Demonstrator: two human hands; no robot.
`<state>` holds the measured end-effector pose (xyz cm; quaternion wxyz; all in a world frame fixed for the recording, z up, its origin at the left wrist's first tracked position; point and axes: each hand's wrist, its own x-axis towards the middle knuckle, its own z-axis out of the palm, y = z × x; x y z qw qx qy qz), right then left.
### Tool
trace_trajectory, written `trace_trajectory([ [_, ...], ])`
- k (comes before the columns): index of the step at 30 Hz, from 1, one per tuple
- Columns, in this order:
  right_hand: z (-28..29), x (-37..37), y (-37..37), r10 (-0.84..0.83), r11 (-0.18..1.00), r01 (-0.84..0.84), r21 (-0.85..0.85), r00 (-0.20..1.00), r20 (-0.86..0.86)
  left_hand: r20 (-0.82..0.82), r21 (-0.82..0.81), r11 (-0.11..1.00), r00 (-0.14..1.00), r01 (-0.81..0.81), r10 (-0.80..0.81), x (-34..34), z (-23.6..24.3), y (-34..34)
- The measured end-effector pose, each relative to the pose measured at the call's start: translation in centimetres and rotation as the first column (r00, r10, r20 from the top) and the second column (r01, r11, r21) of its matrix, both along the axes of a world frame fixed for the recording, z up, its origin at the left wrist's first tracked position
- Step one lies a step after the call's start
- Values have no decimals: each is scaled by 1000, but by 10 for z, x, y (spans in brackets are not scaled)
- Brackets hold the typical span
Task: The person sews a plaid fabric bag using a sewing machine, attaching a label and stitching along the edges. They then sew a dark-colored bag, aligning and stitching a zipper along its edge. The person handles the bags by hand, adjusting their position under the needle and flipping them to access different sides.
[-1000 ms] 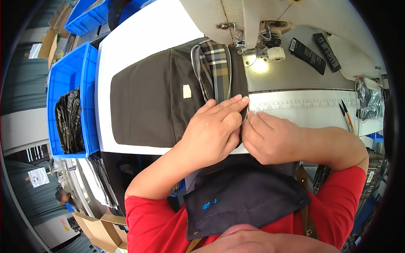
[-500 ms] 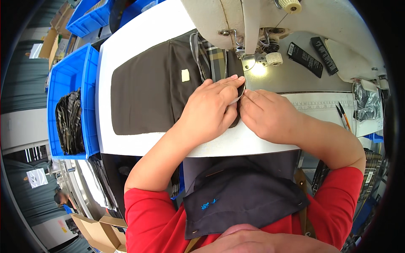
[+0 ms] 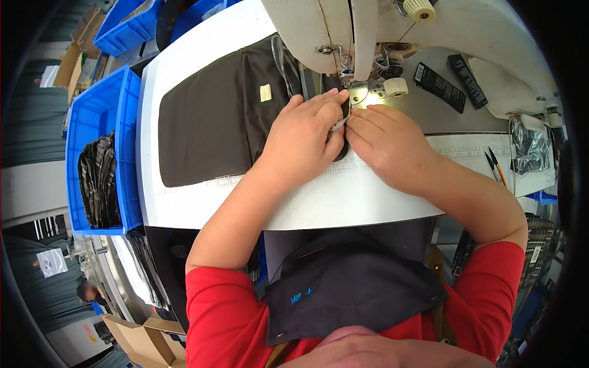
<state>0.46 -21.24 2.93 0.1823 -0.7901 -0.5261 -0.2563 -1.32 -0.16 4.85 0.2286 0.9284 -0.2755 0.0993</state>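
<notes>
A dark brown cloth piece [image 3: 202, 122] with a zipper [image 3: 281, 64] and a small pale yellow tag [image 3: 265, 92] lies on the white table, its right edge by the presser foot of the sewing machine [image 3: 319, 37]. My left hand [image 3: 305, 132] presses on the cloth, fingertips close to the foot. Its thumb and fingers close on the edge, where a light grey strip [image 3: 339, 124] shows. Beside it, my right hand [image 3: 392, 144] pinches the same edge, fingers together and touching the left hand. What lies under the palms is hidden.
A blue bin [image 3: 126, 153] of folded plaid cloth [image 3: 98, 181] stands at the left. On the right lie two black boxes [image 3: 439, 87], a ruler scale on the table edge, pens [image 3: 498, 167] and a clear plastic bag [image 3: 530, 146]. An open carton [image 3: 138, 343] is at lower left.
Both hands have moved forward, toward the machine, and the cloth has slid away from me with them, its right edge now at the presser foot.
</notes>
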Motion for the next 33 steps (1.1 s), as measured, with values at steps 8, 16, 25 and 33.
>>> trace_trajectory([
  [8, 2, -22, -7, 37, 998, -38, -57, 999, -21, 137, 113, 992, 990, -47, 31, -22, 5, -4],
  [16, -1, -24, -7, 20, 998, -20, -63, 1000, 3, 234, 53, 998, 972, 17, -29, -16, 2, -7],
  [25, 1, -24, -8, 32, 997, -34, -73, 999, -33, 171, 8, 1000, 985, 23, -24, -15, 1, -7],
  [33, -4, -21, -5, 4, 999, -6, -52, 999, -39, 170, 45, 999, 986, -6, -2, -14, 1, -7],
])
